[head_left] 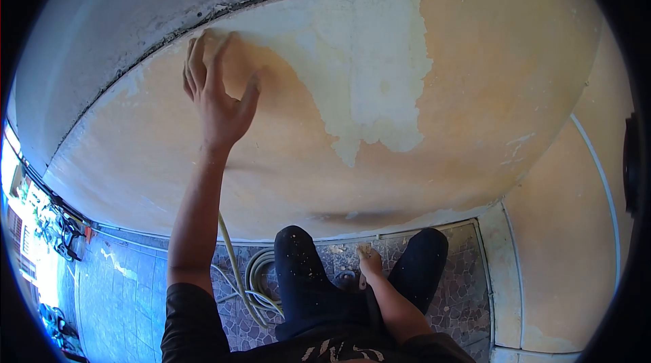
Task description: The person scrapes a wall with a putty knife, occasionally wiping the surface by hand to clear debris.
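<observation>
Left hand (220,109) fingers stood apart near peeling wall paint (288,132), which rubbing could loosen further; right hand (370,265) fingers' state undeterminable

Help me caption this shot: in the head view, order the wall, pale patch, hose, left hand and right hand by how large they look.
1. Wall
2. Pale patch
3. Left hand and hose: too alike to rank
4. Right hand

Patterned floor (462,285); bright daylight (28,224) at left edge.
Bluish tiles (129,288) to left; orange-tan side wall (563,241) at right, pale strip (604,176) along it.
</observation>
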Available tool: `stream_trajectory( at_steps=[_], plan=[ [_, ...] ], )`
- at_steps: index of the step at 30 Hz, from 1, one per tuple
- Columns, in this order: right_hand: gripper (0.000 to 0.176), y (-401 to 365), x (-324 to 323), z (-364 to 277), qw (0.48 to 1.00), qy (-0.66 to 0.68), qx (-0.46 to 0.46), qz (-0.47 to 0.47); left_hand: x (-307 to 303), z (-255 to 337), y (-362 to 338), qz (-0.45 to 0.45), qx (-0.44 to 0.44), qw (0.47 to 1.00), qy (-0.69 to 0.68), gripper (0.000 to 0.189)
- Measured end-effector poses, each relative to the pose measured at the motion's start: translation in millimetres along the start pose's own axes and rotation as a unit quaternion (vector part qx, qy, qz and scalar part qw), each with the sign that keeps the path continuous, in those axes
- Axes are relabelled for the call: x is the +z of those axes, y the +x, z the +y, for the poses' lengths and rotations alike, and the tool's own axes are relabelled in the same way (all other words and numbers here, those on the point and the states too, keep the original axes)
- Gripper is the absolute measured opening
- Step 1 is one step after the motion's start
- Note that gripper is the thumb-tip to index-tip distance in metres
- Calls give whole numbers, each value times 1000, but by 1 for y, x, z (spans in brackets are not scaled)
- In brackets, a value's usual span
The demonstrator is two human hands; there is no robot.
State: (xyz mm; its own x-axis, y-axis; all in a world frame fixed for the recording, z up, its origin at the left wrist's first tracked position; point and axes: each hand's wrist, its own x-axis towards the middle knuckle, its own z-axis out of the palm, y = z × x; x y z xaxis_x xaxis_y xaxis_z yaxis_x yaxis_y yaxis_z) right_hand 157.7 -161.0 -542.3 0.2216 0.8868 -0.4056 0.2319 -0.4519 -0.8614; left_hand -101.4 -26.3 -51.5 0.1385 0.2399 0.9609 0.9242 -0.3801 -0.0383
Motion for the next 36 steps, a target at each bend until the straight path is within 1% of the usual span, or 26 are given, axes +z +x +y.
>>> stream_trajectory(
  at_steps=[4,6,8,10,11,15,16,17,21,24,26,27,29,36],
  plan=[
    [37,5,3,6,1000,-2,-13,12,-1,3,-1,-26,-10,999,-20,66],
    [37,2,2,4,1000,0,-7,12,-2,6,1,-22,-12,999,-27,65],
    [37,0,1,2,999,-11,-27,13,-1,9,1,-26,-14,999,-38,63],
    [36,1,1,6,1000,-7,-15,12,1,9,3,-18,-14,999,-29,61],
    [37,2,2,5,1000,-19,-15,14,1,11,4,-7,-12,1000,-21,54],
    [43,-1,-1,0,1000,-21,-14,18,7,12,5,6,-30,999,-26,49],
    [45,-2,-1,-1,1000,-9,-19,16,7,12,5,2,-30,999,-29,49],
    [46,-1,-1,0,999,-26,-14,16,8,11,5,5,-28,999,-30,50],
    [46,0,0,2,1000,-21,-12,17,10,11,5,13,-28,999,-41,56],
    [47,-2,-1,-3,1000,-3,-16,23,10,11,5,-1,-24,999,-30,58],
    [48,-4,-4,-6,999,-36,-15,-2,10,11,4,-1,-20,1000,-24,58],
    [48,-1,-2,0,999,-35,-9,2,10,11,4,1,-17,1000,-15,59],
    [48,2,4,5,997,-46,-51,32,10,11,3,-2,-20,1000,-17,58],
    [46,5,8,11,998,-13,-50,29,16,6,2,12,-15,1000,-10,57]
  ],
)
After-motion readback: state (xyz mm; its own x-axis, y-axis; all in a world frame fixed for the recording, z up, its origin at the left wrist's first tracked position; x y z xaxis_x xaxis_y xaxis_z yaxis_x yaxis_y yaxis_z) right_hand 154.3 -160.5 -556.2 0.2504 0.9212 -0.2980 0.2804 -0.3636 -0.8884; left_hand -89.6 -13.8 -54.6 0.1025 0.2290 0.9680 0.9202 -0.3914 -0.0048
